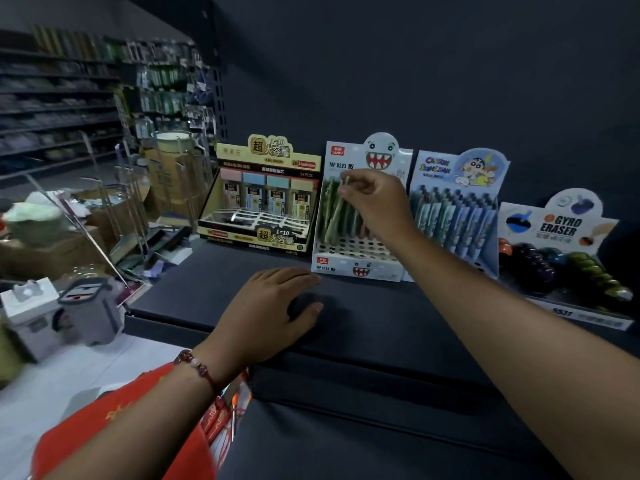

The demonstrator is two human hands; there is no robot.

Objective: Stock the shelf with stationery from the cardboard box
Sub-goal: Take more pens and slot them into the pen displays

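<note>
On the dark shelf (363, 327) stand four display boxes. My right hand (375, 199) pinches the top of a green mechanical pencil (341, 202) that stands in the white monster-face pencil box (360, 261). Several more green pencils fill that box's back rows, while its front holes are bare. My left hand (273, 306) rests flat on the shelf in front of the box, fingers relaxed and holding nothing. The cardboard box of stock is not clearly in view.
A yellow-and-black lead-refill display (259, 202) stands left of the pencil box. A blue cartoon pen display (453, 216) and a Gyro Eraser display (561, 258) stand to its right. Wire racks, cartons and a grey bin (83, 313) crowd the floor at left.
</note>
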